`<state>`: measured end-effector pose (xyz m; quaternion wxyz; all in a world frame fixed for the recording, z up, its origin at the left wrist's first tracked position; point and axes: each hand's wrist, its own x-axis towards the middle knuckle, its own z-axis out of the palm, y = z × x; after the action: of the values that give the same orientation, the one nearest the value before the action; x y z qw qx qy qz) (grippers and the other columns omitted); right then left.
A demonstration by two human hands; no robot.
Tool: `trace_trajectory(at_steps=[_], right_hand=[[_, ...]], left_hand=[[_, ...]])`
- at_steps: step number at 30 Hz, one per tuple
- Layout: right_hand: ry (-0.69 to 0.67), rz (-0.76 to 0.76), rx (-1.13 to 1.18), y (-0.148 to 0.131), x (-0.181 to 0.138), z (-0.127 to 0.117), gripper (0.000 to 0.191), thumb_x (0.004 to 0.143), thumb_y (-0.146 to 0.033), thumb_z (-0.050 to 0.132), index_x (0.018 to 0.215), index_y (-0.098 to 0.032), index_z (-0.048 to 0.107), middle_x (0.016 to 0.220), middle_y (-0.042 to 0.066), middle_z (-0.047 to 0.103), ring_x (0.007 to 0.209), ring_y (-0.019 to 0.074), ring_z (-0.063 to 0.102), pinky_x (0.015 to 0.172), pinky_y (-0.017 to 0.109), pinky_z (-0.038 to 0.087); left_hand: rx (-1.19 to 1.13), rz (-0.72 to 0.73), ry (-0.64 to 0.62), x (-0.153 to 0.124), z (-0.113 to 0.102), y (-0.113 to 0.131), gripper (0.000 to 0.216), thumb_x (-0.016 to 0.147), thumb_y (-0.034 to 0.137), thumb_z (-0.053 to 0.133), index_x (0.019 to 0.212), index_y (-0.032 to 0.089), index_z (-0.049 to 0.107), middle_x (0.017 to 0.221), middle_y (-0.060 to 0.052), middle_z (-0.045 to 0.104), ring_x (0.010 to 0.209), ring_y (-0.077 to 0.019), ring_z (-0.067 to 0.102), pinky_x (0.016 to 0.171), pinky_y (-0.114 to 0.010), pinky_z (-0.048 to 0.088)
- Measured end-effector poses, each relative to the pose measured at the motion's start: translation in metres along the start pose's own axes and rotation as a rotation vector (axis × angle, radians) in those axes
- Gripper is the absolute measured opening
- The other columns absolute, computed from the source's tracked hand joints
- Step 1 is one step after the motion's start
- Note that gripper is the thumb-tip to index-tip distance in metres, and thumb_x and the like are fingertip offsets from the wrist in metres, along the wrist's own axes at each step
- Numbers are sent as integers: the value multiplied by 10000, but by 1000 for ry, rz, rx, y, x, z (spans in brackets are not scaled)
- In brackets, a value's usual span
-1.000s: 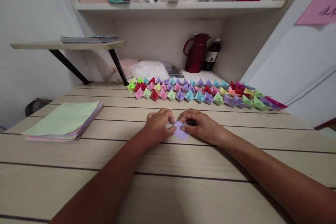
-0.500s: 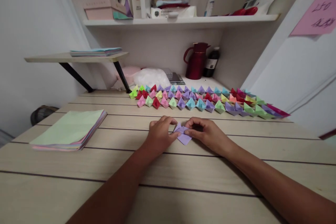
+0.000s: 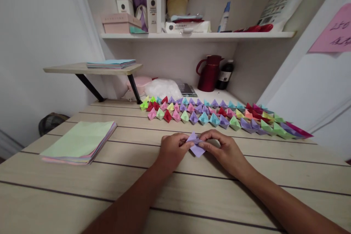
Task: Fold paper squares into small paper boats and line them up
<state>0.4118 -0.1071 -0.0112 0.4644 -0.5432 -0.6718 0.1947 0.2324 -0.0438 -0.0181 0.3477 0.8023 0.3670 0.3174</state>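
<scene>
A partly folded purple paper (image 3: 197, 149) is held between my two hands, low over the middle of the slatted table. My left hand (image 3: 174, 149) pinches its left edge, thumb on the near side. On the right edge, my right hand (image 3: 223, 150) grips it between thumb and curled fingers. One pointed tip rises at the top and a square corner points towards me. Just beyond my hands stand rows of small folded paper boats (image 3: 203, 118) in purple, green, red, pink, blue and yellow.
To the left lies a stack of coloured paper (image 3: 79, 140), light green on top. A small raised shelf (image 3: 65, 68) on black legs carries more paper sheets (image 3: 111, 63). Behind the boats stand a dark red jug (image 3: 210, 75) and a dark bottle (image 3: 225, 76).
The view has tilted up and shifted, so everything sits lower in the picture. Both hands still hold the purple paper, whose upper tip now shows more clearly.
</scene>
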Motion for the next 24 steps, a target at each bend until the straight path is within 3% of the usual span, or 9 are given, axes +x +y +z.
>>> trace_trajectory(at_steps=[7, 11, 14, 17, 19, 21, 24], right_hand=[[40, -140, -78, -10, -2, 2, 36, 819, -244, 644, 785, -241, 656, 1137, 67, 523, 1151, 238, 495, 989, 385, 394], [112, -104, -78, -8, -3, 4, 37, 796, -237, 662, 819, -242, 633, 1177, 67, 491, 1194, 244, 464, 1008, 394, 381], [169, -29, -45, -6, -2, 5, 102, 770, -249, 684, 842, -235, 612, 1189, 67, 491, 1180, 244, 471, 970, 374, 398], [166, 33, 37, -4, -1, 6, 158, 752, -249, 688, 876, -228, 593, 1130, 62, 542, 1084, 230, 522, 881, 338, 430], [133, 100, 102, -4, 0, 6, 156, 752, -257, 679, 872, -218, 587, 953, 33, 599, 892, 198, 570, 772, 310, 444], [93, 167, 143, -5, -1, 5, 121, 760, -271, 665, 832, -209, 591, 769, -8, 592, 712, 163, 545, 669, 285, 424], [63, 199, 175, -7, -2, 5, 99, 769, -281, 649, 800, -200, 600, 703, -25, 576, 648, 142, 503, 630, 272, 398]], left_hand=[[119, 56, -14, -1, -2, 10, 265, 833, 226, 512, 988, 289, 718, 963, 13, 718, 882, -183, 617, 816, -285, 475], [106, 129, 42, 0, 1, 11, 239, 845, 231, 541, 987, 280, 727, 937, 3, 721, 866, -176, 622, 811, -279, 467], [99, 142, 76, 0, 5, 12, 231, 848, 219, 553, 987, 268, 731, 838, -3, 709, 756, -155, 614, 724, -255, 464], [96, 139, 75, -1, 8, 14, 226, 848, 213, 553, 977, 255, 734, 760, -5, 679, 658, -139, 584, 639, -238, 453], [79, 133, 72, -2, 9, 16, 227, 846, 210, 556, 987, 253, 730, 766, -5, 676, 633, -132, 574, 623, -234, 450], [66, 116, 69, -2, 9, 17, 234, 841, 201, 559, 1003, 250, 721, 784, -4, 680, 617, -127, 570, 625, -235, 451], [37, 88, 78, -3, 10, 17, 234, 833, 195, 560, 1012, 237, 706, 809, -5, 679, 609, -121, 572, 635, -239, 455]])
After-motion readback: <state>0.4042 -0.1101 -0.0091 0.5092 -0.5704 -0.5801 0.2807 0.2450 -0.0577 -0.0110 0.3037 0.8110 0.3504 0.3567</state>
